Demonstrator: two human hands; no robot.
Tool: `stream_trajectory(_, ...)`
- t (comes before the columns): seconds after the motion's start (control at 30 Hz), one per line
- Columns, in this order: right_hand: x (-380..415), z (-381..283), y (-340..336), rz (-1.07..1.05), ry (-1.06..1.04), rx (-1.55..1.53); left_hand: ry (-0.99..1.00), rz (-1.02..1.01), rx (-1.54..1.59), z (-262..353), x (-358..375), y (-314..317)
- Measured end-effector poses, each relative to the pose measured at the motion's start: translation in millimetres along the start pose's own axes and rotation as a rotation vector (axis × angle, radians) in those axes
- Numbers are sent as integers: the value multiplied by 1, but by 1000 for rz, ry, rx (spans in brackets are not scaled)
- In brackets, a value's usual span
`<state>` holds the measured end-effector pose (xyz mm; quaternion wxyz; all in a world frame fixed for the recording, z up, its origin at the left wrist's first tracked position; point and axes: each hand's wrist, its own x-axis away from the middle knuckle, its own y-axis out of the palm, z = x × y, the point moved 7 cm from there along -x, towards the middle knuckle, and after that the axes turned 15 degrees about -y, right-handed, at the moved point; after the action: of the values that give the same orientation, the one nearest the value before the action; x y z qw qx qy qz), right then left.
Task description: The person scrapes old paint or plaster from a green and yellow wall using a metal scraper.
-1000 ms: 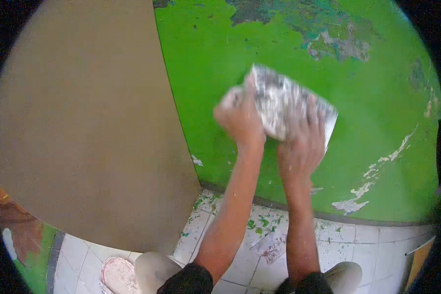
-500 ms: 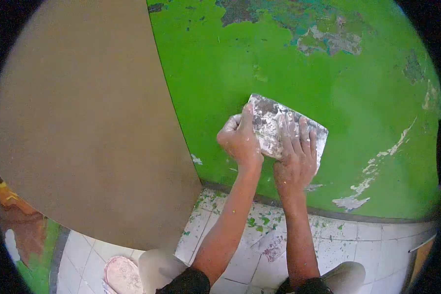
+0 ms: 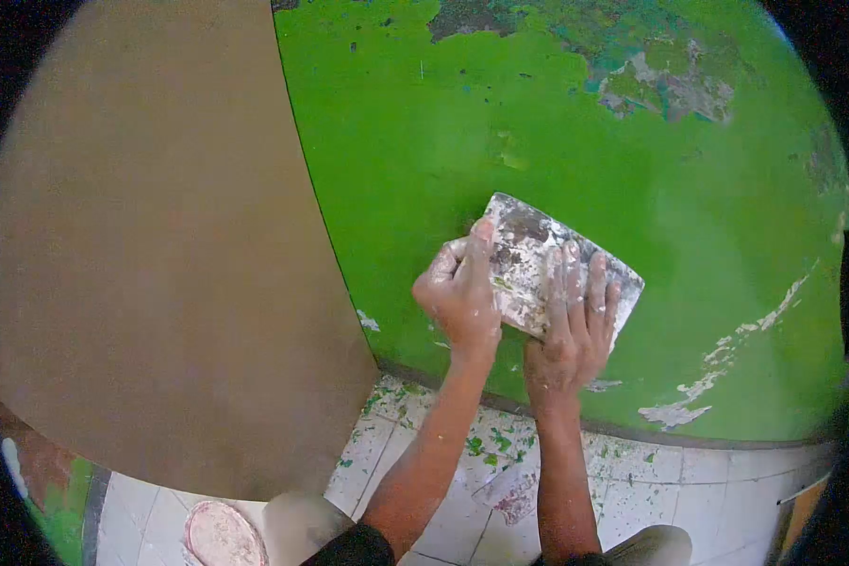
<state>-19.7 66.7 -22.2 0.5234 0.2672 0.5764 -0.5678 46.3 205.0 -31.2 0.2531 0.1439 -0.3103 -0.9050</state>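
Observation:
A wide metal scraper blade (image 3: 526,247), crusted with white filler, lies flat against a green painted wall (image 3: 689,226). My left hand (image 3: 460,297) grips its handle end at the blade's left side. My right hand (image 3: 572,325) presses on the blade with its fingers spread flat over the metal. Both hands are dusted white. The blade sits low on the wall, a little above the grey base strip (image 3: 632,432).
A plain brown panel (image 3: 160,255) fills the left side. Peeled patches show at the wall's top (image 3: 660,85) and lower right (image 3: 674,413). The white tiled floor (image 3: 500,453) is littered with green paint chips. A pale round lid (image 3: 219,536) lies at the bottom left.
Both hands brought the scraper down the wall from a higher spot, then settled; the view has shifted slightly and the blade now stands sharp, not blurred.

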Motion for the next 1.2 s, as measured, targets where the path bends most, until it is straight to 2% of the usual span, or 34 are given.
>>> stream_trajectory(0.1,-15,3,-14,27,23,-25,18,-36,-53,9,-8,11)
stream_trajectory(0.2,-60,1,-35,-33,-10,4,-1,-85,46,34,-20,33)
stream_trajectory(0.23,-58,0,-37,-41,-6,2,-25,-104,123,40,-19,36)
stream_trajectory(0.4,-48,1,-36,-86,-10,0,-100,-38,64,23,-4,20)
stream_trajectory(0.5,-63,0,-37,-51,-24,0,-77,-89,125,38,-15,30)
stream_trajectory(0.53,-70,-3,-38,-53,-35,11,-6,-49,38,43,-23,30)
stream_trajectory(0.63,-59,-4,-43,-61,-53,15,-47,-36,117,33,-11,24)
stream_trajectory(0.67,-46,-3,-39,-57,-14,-9,-71,-52,51,26,-4,19)
stream_trajectory(0.8,-68,4,-43,-34,-6,1,12,-44,12,46,-13,36)
stream_trajectory(0.9,-81,1,-56,-4,-8,-11,-34,-81,114,60,-17,48)
stream_trajectory(0.97,-66,4,-50,-31,-11,-4,19,-65,36,49,-12,38)
stream_trajectory(1.1,-64,5,-52,-19,11,-7,-57,-50,3,42,-10,36)
stream_trajectory(1.17,-83,5,-57,-52,-13,-23,-30,-83,126,58,-13,46)
stream_trajectory(1.2,-85,5,-55,-57,-16,-11,-85,-46,177,64,-9,50)
